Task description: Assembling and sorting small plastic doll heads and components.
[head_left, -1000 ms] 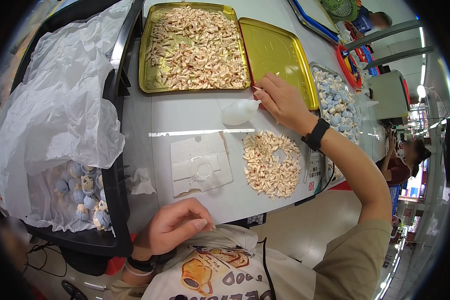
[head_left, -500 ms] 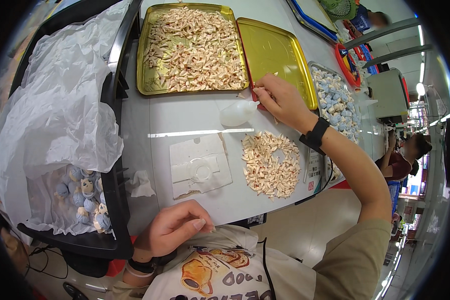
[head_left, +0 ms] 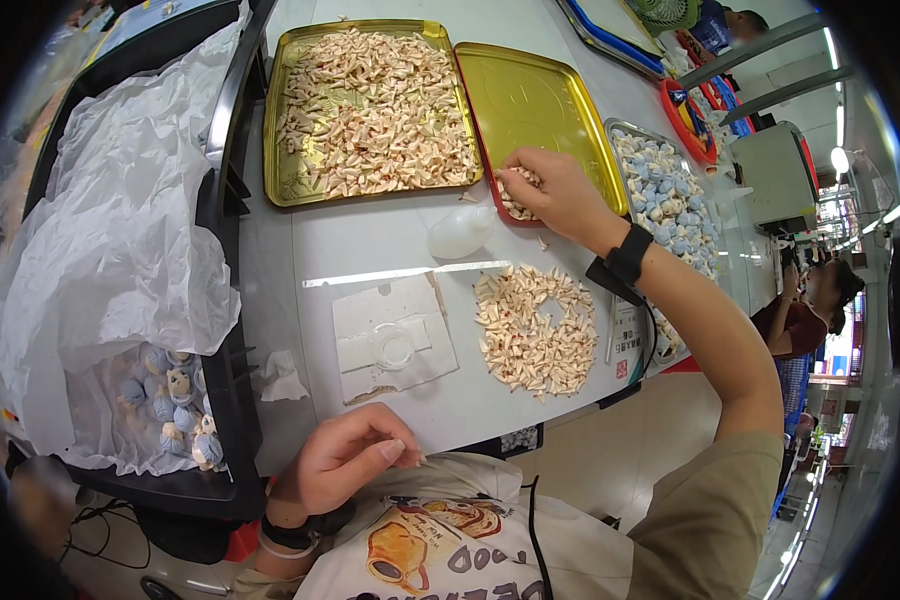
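Note:
My right hand reaches over the near left corner of a shallow gold tray with a red rim. Its fingers are pinched together beside a small heap of cream-coloured pointed pieces; whatever is between the fingertips is hidden. Near the table's front edge, my left hand is closed with its fingers curled, and I cannot make out if it holds anything. A translucent white squeeze bottle lies just below the right hand. Between my hands, a ring of the same pointed pieces is spread on the table.
A full gold tray of pointed pieces stands at the back. A cardboard piece carries a clear round disc. On the left is a black crate with white paper and blue-and-cream figures; a metal tray of similar ones stands right.
My right hand has moved slightly up and left, showing the small heap in the tray's corner. The view has shifted a little. My left hand stays in the same pose.

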A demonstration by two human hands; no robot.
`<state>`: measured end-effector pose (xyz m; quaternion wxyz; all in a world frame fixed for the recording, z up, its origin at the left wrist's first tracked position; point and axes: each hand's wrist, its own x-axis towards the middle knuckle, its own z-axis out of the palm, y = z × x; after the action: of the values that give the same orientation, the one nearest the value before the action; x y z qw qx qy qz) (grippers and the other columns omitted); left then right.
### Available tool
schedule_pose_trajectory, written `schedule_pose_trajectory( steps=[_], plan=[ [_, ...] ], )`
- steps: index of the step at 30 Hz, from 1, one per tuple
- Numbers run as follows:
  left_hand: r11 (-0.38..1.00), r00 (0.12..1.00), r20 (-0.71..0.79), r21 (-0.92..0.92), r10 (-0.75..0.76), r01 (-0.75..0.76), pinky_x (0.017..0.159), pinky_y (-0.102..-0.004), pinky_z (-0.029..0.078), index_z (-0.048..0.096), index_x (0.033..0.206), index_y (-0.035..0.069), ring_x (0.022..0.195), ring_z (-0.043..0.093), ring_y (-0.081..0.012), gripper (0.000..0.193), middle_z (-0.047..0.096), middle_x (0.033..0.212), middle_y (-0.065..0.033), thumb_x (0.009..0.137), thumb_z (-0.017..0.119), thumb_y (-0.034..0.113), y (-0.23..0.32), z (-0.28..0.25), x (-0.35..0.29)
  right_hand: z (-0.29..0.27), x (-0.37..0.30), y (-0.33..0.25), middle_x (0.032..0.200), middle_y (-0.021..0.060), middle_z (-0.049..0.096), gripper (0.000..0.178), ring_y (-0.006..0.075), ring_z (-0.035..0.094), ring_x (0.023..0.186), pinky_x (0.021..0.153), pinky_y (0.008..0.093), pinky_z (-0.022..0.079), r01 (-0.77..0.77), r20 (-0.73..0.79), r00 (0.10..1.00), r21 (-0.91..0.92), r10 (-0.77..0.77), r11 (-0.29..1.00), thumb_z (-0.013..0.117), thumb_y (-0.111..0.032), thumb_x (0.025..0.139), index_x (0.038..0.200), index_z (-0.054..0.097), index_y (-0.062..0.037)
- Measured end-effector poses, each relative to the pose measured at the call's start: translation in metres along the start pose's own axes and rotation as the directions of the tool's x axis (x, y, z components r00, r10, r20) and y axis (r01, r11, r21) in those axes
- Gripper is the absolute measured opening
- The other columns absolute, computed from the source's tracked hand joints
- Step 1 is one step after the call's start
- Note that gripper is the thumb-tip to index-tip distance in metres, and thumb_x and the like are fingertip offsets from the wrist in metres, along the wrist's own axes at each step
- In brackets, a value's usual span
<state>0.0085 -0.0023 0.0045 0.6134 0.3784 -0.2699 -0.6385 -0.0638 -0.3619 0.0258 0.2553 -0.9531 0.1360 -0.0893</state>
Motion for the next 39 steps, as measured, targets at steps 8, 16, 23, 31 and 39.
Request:
schedule_pose_trajectory(
  steps=[8,16,23,31,39],
  plan=[
    [1.0,1.0,-0.007,-0.01,-0.01,0.01,0.082,-0.0267,0.047,0.054,0.102,-0.002,0.091,0.058,-0.0127,0.014,0.059,0.096,-0.0083,0.096,0.045,0.007,0.001,0.002,0.0,-0.006,0.006,0.007,0.063,0.0101,0.059,0.024,0.0135,0.054,0.055,0.052,0.029,0.043,-0.007,-0.029,1.0,0.015,0.007,1.0,0.058,-0.021,0.087,0.085,0.062,0.0031],
    [0.999,1.0,-0.02,-0.029,0.015,-0.016,0.081,-0.0267,0.047,0.053,0.101,-0.004,0.09,0.058,-0.0136,0.014,0.058,0.095,-0.0094,0.096,0.045,0.007,0.0,0.003,0.002,-0.026,0.007,0.01,0.06,-0.0001,0.054,0.027,0.0057,0.044,0.054,0.049,0.0237,0.036,-0.229,-0.1,0.967,0.067,0.234,0.971,0.058,-0.025,0.089,0.087,0.064,0.0015],
    [1.0,0.999,-0.035,-0.008,0.029,-0.029,0.08,-0.0267,0.047,0.053,0.101,-0.004,0.088,0.057,-0.0135,0.014,0.058,0.094,-0.0095,0.096,0.045,0.007,0.0,0.005,0.0,-0.054,-0.013,0.018,0.064,0.003,0.06,0.03,0.0071,0.051,0.054,0.05,0.0245,0.04,-0.218,-0.198,0.946,0.199,0.256,0.956,0.058,-0.028,0.089,0.086,0.064,0.002],
    [0.999,0.998,-0.023,0.005,0.054,-0.054,0.079,-0.027,0.047,0.053,0.101,-0.004,0.088,0.057,-0.0141,0.013,0.058,0.093,-0.01,0.096,0.046,0.006,-0.003,0.003,0.0,-0.09,-0.099,0.012,0.067,-0.0047,0.053,0.02,0.0007,0.044,0.054,0.047,0.0171,0.033,-0.453,-0.152,0.779,0.535,0.609,0.713,0.058,-0.021,0.09,0.084,0.063,-0.0026],
    [0.83,0.99,-0.07,0.554,0.12,-0.062,0.069,-0.028,0.048,0.057,0.094,-0.002,0.076,0.059,-0.018,0.008,0.06,0.087,-0.0099,0.09,0.054,0.005,0.009,0.044,0.01,-0.087,-0.169,0.011,0.064,-0.0058,0.05,0.017,0.0001,0.042,0.053,0.047,0.0169,0.033,-0.478,-0.186,0.681,0.619,0.708,0.623,0.056,-0.018,0.09,0.083,0.062,-0.0029]
  ],
)
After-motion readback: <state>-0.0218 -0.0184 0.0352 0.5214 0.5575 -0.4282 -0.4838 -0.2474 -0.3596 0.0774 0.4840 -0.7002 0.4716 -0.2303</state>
